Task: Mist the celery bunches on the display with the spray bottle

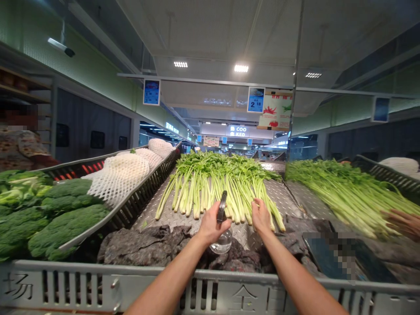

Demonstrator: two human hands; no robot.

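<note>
My left hand (211, 225) is closed around the neck of a spray bottle (221, 243) with a clear body and a black spray head pointing up and away. The bottle stands out in front of the celery (210, 188), a wide row of stalks with leaves at the back and pale cut ends toward me. My right hand (261, 216) is at the cut ends on the right side of the row, fingers stretched forward beside the stalks. Whether its fingertips touch them is hard to see.
Broccoli (70, 223) and foam-netted produce (121, 170) fill a black crate on the left. A dark crumpled cloth (144, 247) lies behind the grey front rail (249, 275). At right, a mirror (344, 197) reflects celery and a hand. A person (26, 144) stands far left.
</note>
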